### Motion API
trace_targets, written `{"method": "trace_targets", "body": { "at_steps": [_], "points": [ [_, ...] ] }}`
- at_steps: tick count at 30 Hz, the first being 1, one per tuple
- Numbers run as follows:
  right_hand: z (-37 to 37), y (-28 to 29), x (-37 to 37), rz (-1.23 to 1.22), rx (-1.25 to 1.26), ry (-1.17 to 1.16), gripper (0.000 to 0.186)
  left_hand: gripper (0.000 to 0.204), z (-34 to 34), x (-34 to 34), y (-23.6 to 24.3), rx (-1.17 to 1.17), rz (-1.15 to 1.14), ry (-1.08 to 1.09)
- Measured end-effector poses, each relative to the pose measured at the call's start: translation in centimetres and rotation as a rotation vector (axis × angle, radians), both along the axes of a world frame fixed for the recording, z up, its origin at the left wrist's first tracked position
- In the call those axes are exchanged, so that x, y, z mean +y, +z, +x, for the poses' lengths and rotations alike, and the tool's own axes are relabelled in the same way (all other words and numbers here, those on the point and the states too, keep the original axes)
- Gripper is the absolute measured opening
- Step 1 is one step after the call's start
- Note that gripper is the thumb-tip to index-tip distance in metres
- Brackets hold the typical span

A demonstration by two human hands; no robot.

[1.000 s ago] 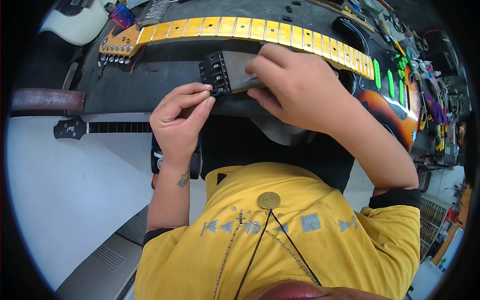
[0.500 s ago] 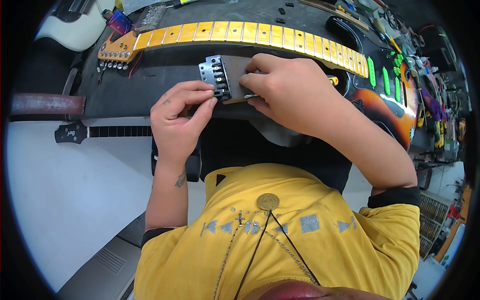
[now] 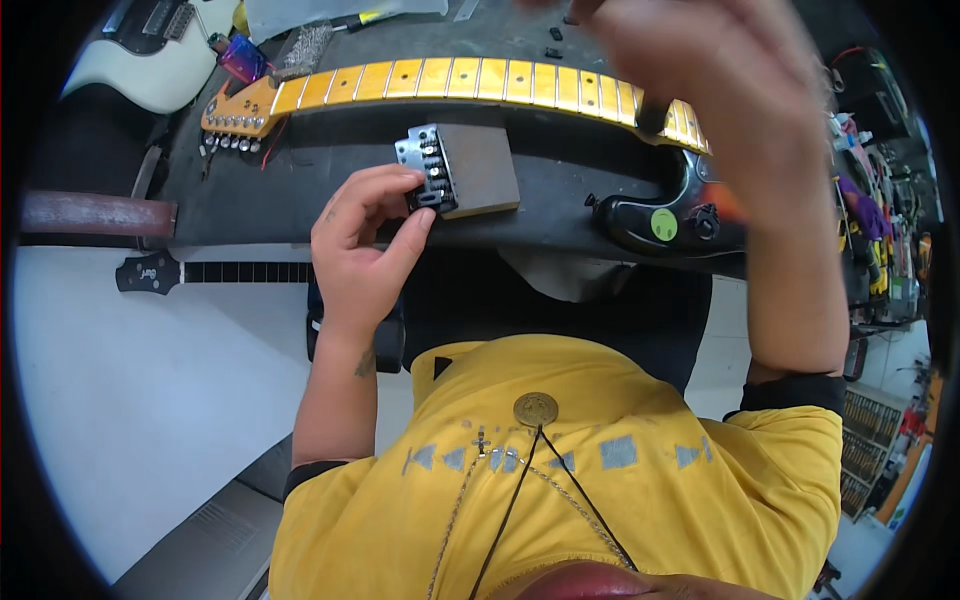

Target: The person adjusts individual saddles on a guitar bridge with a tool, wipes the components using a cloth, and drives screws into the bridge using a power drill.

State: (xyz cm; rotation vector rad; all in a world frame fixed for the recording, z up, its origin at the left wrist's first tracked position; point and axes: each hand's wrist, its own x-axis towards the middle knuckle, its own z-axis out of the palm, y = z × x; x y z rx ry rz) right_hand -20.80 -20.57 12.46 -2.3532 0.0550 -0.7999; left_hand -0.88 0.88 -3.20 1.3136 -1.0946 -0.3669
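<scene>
While left hand (image 3: 365, 245) pinches bridge block (image 3: 458, 170) at its near-left corner, block's long axis runs toward 1 o'clock — right hand (image 3: 725, 95) raised, blurred, farther off; grip unclear.

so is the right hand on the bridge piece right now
No, the right hand is raised and blurred above the guitar neck, while only the left hand pinches the metal bridge piece.

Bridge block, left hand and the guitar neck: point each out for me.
bridge block (image 3: 480, 170), head view, on its flat brown side.
left hand (image 3: 365, 245), head view, on the back of the hand.
guitar neck (image 3: 450, 80), head view, on the yellow fretboard.
</scene>
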Motion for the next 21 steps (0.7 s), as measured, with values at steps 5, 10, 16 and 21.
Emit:
{"method": "trace_targets", "body": {
  "at_steps": [5, 10, 16, 21],
  "points": [
    [4.2, 6.0, -2.7, 0.036, -0.096, -0.073, 0.029, 0.045, 1.0, 0.7, 0.1, 0.064, -0.037, -0.022],
    [10.7, 2.6, -9.5, -0.315, 0.232, -0.142, 0.031, 0.039, 2.3, -0.5, 0.4, 0.009, -0.095, 0.040],
    [16.7, -5.6, -12.2, -0.458, 0.542, -0.021, 0.026, 0.038, 3.5, -1.0, -1.4, -0.175, -0.092, 0.147],
    [15.4, -7.8, -15.1, -0.669, 0.475, -0.105, 0.027, 0.037, 3.7, -0.3, -1.6, -0.231, -0.132, 0.171]
  ]
}}
